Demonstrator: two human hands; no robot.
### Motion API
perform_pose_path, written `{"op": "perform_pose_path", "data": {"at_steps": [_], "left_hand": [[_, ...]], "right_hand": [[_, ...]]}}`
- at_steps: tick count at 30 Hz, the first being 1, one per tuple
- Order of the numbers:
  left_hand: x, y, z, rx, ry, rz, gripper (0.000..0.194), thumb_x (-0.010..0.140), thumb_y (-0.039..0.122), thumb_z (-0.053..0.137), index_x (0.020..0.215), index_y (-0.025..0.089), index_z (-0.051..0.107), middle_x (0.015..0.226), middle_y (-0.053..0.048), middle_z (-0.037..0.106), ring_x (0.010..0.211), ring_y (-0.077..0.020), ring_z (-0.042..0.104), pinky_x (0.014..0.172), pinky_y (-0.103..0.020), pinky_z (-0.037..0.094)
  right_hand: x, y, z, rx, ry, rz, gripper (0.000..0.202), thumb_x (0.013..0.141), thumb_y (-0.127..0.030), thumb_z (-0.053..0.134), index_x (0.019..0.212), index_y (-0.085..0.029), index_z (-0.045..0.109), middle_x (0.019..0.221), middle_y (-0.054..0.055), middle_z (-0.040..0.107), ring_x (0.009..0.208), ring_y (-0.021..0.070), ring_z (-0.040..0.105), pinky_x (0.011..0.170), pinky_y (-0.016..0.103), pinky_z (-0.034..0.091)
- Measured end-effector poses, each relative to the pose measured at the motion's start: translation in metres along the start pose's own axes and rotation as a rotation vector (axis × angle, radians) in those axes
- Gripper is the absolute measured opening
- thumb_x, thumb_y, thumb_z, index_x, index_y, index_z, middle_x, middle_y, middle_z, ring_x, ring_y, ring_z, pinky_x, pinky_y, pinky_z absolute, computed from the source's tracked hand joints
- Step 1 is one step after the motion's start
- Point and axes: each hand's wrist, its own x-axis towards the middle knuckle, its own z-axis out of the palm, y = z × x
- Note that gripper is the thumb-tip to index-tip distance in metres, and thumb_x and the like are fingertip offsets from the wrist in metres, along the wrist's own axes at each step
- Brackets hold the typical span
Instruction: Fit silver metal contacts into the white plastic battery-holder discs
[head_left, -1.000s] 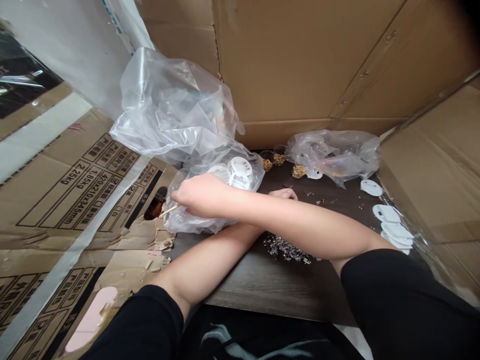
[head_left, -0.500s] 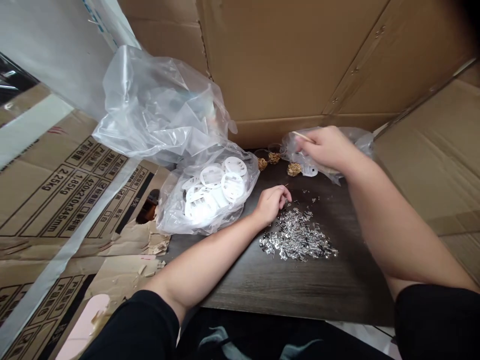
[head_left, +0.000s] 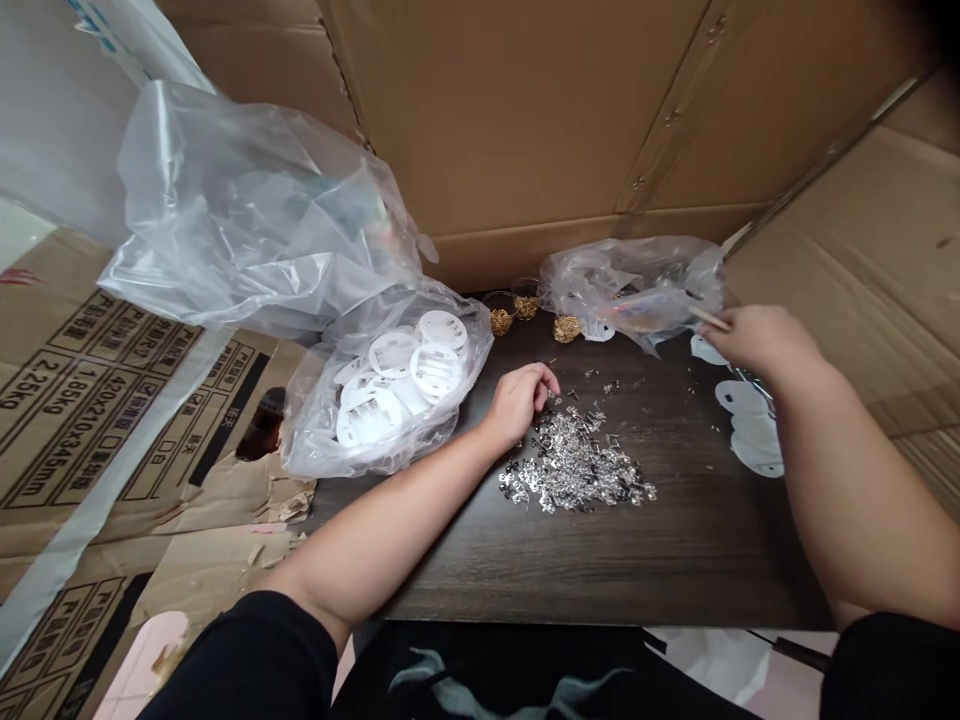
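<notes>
My left hand (head_left: 520, 402) rests on the dark wooden table at the upper left edge of a pile of small silvery metal parts (head_left: 574, 465). Its fingers are curled, and what they hold, if anything, is too small to make out. At the right, my right hand (head_left: 763, 345) is closed on a thin wooden stick (head_left: 709, 318) that points to the left. Below that hand several white round discs (head_left: 756, 443) lie on the table, partly hidden by the forearm. More white discs (head_left: 437, 370) fill an open clear plastic bag left of my left hand.
Gold-coloured small parts (head_left: 566, 328) sit in several little heaps at the back. Beside them lies a crumpled clear bag (head_left: 630, 285). Cardboard walls (head_left: 525, 120) enclose the back and right; a big plastic bag (head_left: 255, 220) stands back left.
My right hand has moved right with the stick, from above the rear bag to beside the discs. The view has turned right, showing those discs. My left hand stays by the metal pile.
</notes>
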Motion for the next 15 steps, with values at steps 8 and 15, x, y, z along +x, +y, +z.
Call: {"op": "perform_pose_path", "data": {"at_steps": [8,15], "left_hand": [[0.0,0.004,0.0,0.008,0.011,-0.003,0.044,0.1,0.034,0.033,0.072,0.017,0.063,0.049,0.002,0.047,0.052,-0.0127,0.043,0.062,-0.028,0.037],[0.002,0.002,0.003,-0.013,0.065,-0.014,0.036,0.099,0.04,0.041,0.08,0.018,0.063,0.061,0.002,0.051,0.057,-0.012,0.046,0.059,-0.027,0.035]], "right_hand": [[-0.035,0.01,0.035,-0.005,0.011,-0.064,0.014,0.087,-0.029,0.067,0.083,-0.02,0.077,0.094,0.02,0.072,0.069,0.0209,0.055,0.062,0.037,0.029],[-0.063,-0.013,0.015,0.385,0.375,-0.216,0.02,0.088,-0.031,0.061,0.087,-0.016,0.075,0.087,0.013,0.073,0.079,0.0216,0.061,0.069,0.034,0.038]]}}
